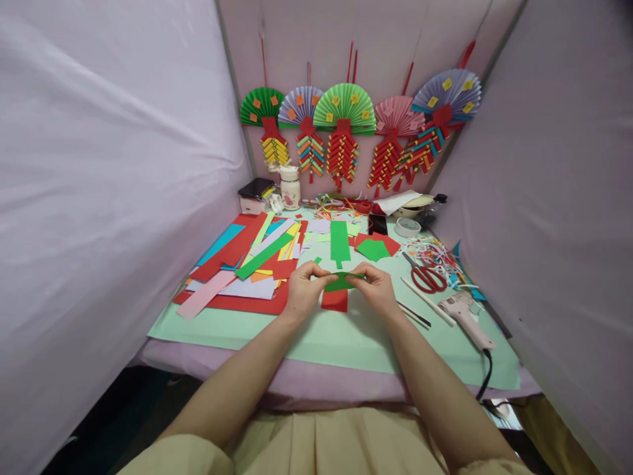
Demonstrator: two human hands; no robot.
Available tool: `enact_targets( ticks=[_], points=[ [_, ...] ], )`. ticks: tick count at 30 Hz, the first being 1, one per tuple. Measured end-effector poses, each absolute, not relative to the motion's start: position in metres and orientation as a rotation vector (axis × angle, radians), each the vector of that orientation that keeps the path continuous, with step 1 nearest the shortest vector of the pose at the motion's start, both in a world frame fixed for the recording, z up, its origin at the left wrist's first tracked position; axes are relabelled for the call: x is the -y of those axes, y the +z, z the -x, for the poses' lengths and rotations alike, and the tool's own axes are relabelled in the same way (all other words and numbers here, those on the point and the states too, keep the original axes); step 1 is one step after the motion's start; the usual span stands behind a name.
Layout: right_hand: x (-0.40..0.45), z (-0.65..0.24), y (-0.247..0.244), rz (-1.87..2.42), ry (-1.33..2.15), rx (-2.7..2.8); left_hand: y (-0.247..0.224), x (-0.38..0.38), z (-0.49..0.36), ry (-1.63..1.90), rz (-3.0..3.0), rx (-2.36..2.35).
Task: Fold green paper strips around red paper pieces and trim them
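Near the red square (335,301), left hand (305,288) and right hand (374,288) pinch opposite ends of green paper (340,283), likely light, pliable, easily creased, best held there.

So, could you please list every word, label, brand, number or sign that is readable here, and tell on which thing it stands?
No text can be read with certainty.
Yellow squares on the light green fan: faint marks, too small to read.
White bottle: pinkish print, too small to read.
Glue gun: no lettering can be made out.
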State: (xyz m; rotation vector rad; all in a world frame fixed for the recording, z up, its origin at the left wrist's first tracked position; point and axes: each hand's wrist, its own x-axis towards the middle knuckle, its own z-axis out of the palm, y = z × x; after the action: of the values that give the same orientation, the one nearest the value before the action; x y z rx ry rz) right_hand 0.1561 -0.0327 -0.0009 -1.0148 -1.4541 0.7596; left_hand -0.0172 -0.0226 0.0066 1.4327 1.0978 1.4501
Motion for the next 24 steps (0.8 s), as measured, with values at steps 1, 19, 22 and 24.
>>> enact_targets(
  ticks=[1, 19, 22, 24],
  points=[
    [0.0327, -0.156, -0.0008, 1.015, 0.764, 1.453, 0.0065, 0.0223, 0.0175, 1.455, -1.437, -1.091],
    [0.0324, -0.1567, 0.0006, 1.03, 0.796, 1.405, 0.0056, 0.0185, 0.02, 1.421, -1.444, -1.047],
    [0.0312, -0.1578, -0.0003, 1.05, 0.812, 1.383, 0.0064, 0.0177, 0.0209, 1.4, -1.466, -1.036],
    [0.0302, -0.1576, -0.0019, 1.055, 0.841, 1.368, 0.0069, 0.0193, 0.0205, 1.412, -1.501, -1.066]
  ],
)
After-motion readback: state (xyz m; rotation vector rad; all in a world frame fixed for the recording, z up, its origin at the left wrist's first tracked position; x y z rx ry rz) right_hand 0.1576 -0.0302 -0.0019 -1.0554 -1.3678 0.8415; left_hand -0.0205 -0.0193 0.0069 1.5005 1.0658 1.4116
